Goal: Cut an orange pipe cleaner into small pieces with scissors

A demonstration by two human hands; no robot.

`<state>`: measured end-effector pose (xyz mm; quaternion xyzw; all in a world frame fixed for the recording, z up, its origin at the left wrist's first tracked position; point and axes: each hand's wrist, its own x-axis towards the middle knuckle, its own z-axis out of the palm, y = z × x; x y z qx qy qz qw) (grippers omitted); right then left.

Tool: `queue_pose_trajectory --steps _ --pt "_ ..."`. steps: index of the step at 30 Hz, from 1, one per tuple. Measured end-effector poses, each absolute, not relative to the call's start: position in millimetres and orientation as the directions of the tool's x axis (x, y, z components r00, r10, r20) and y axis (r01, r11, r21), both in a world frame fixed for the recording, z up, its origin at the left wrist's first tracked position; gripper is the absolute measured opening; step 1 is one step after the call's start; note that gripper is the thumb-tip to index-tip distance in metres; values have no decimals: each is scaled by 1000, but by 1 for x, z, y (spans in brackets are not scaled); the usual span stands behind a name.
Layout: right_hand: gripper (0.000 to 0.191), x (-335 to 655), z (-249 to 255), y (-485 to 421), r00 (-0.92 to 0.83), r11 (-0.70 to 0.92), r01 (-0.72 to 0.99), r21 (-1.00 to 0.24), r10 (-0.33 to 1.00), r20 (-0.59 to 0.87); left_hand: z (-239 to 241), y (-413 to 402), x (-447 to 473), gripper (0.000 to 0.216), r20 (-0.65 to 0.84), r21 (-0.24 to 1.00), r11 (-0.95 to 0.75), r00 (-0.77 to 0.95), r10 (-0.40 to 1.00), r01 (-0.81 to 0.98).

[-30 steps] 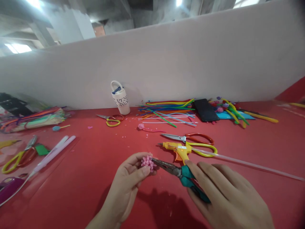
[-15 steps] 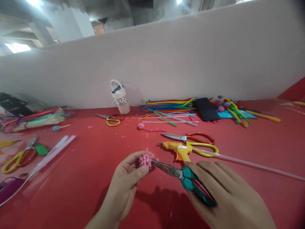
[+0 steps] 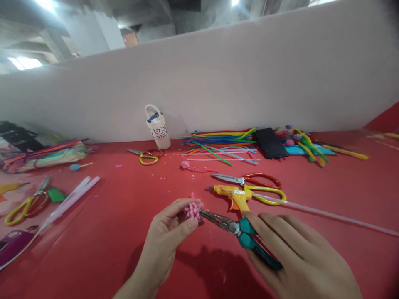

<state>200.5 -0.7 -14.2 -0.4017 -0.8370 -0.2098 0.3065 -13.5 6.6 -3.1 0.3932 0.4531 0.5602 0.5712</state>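
Observation:
Between the thumb and fingers of my left hand [image 3: 170, 234] is a small pink flower-like ball [image 3: 193, 210] with many short looped or pointed bits. My right hand [image 3: 299, 253] is wrapped round the green handles of long-nose pliers [image 3: 230, 225]. The rusty plier tips reach the right side of the pink ball and touch it; whether they pinch a piece of it is too small to tell. Just beyond my right hand lies a yellow glue gun [image 3: 232, 194] with a long clear glue stick [image 3: 327, 214] in its back. Large scissors [image 3: 246, 179] with red and yellow handles lie behind it.
Along the white partition [image 3: 218, 83] stand a white tumbler [image 3: 158, 132], small scissors [image 3: 146, 155], colourful pipe cleaners [image 3: 218, 143] and a black phone [image 3: 269, 142]. A pink ball on a stem [image 3: 185, 165] lies mid-table. More scissors [image 3: 33, 201] and a pink-white two-armed tool [image 3: 71, 199] are at left.
My left hand has shifted slightly right and turned the pink ball a little. The plier handles look a bit more closed; the pliers stay at the ball's right side.

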Motion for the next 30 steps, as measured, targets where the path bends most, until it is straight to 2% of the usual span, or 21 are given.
queue_pose_trajectory --steps 6,9,12,14,19,24,27,30 --pt "24 201 -13 -2 -534 582 792 188 509 675 -1 8 -17 23 -129 959 117 -27 991 -257" --pt "21 198 -13 -1 -489 597 798 85 557 671 -1 8 -17 18 -125 969 107 -66 990 -223" --pt "21 195 -13 0 -424 597 799 -69 642 639 -2 8 -18 17 -50 993 44 -60 997 -106" --pt "20 195 -14 0 -406 591 798 -113 668 623 -3 8 -20 16 -11 999 9 -59 998 -36" --pt "21 197 -16 0 -449 597 802 -12 616 648 -7 9 -23 15 -5 1000 6 -29 1000 29" --pt "26 200 -14 -1 -513 593 799 100 586 627 -8 9 -22 15 152 950 -141 -22 988 277" --pt "24 200 -14 -1 -490 599 800 43 610 623 -8 8 -23 18 231 894 -212 -3 973 394" --pt "22 199 -15 -1 -443 600 798 -56 648 619 -6 7 -23 18 235 900 -216 -4 972 380"
